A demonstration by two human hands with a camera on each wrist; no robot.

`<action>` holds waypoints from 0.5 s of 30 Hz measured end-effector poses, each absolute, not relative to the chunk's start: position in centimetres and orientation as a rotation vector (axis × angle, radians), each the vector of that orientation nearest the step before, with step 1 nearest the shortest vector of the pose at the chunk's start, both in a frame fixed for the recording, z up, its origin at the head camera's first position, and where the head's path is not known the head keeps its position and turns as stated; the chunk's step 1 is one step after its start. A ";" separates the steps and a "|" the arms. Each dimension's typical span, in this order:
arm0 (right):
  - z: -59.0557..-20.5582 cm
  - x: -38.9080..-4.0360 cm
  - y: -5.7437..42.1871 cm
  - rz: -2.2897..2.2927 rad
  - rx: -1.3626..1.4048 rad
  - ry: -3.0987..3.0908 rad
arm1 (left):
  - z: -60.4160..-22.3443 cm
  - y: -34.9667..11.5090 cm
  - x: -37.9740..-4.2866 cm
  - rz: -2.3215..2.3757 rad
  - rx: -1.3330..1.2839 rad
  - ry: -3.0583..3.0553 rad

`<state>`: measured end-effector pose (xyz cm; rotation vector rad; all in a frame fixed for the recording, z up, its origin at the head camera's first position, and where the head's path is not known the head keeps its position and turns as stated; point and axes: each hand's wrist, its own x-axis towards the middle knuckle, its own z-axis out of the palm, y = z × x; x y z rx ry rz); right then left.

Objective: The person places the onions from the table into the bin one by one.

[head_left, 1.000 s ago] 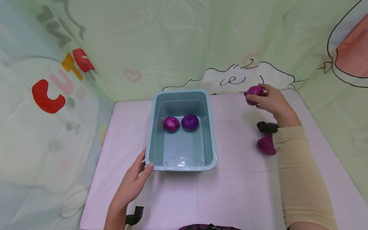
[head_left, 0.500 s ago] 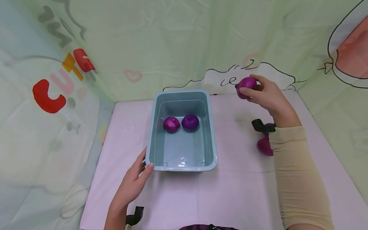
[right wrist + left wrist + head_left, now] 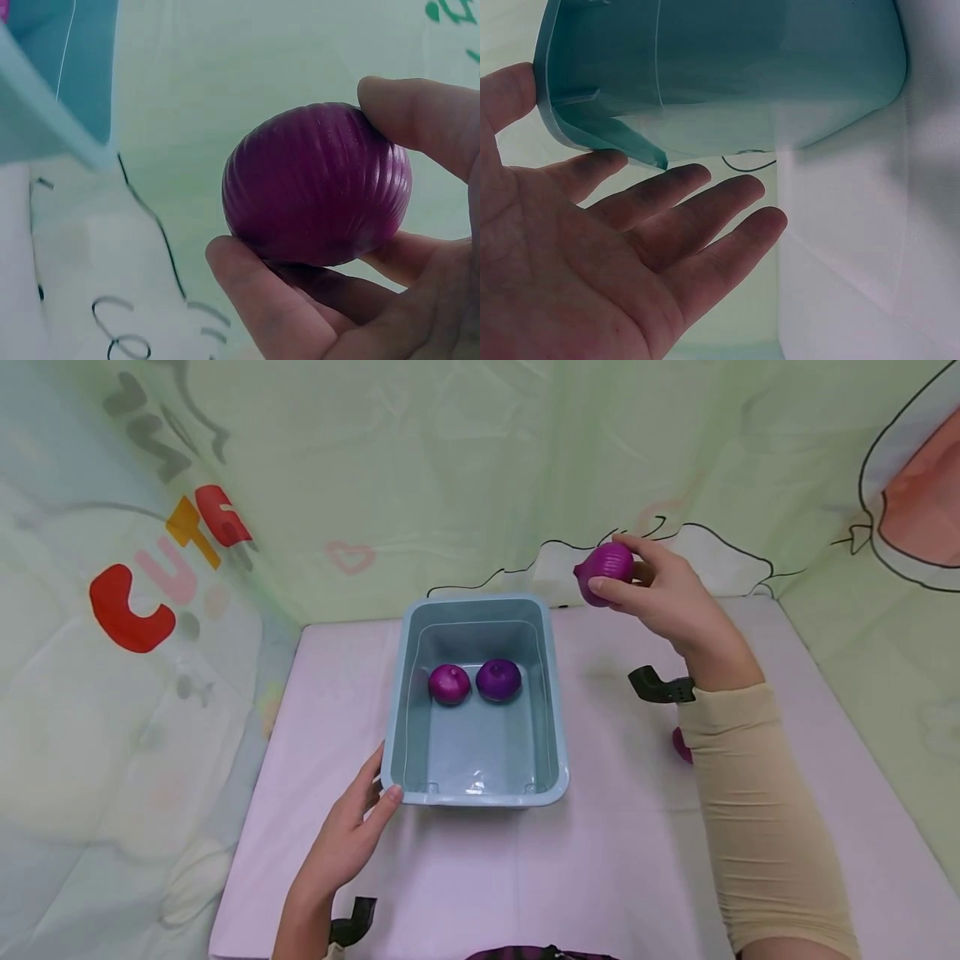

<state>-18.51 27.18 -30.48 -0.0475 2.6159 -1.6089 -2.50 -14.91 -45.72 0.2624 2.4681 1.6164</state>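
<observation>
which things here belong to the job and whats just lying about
Probably job:
purple onion in the right fingers
blue bin, left fingers at its rim
two purple pieces inside
maybe the purple item by the sleeve

Just around:
printed curtain
black wrist brackets

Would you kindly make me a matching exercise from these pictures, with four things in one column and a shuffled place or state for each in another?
Things:
1. Blue bin
2. Dark purple onion
3. Onion with its tip pointing left
4. Red letter C

Places or states:
A. In the right grip
B. Printed on the left curtain
C. Touched at its near left corner by the left grip
D. Inside the bin, beside a lighter onion

Pairs: 1-C, 2-D, 3-A, 4-B
</observation>
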 end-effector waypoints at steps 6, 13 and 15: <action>-29.9 -18.7 24.7 -1.621 -0.146 2.585 | -45.8 -14.9 -2.5 1.614 0.262 2.462; -29.5 -18.9 21.4 -1.605 -0.246 2.573 | -45.8 -15.0 -2.5 1.612 0.258 2.471; -29.7 -19.1 20.4 -1.593 -0.287 2.570 | -45.8 -14.9 -2.5 1.609 0.259 2.472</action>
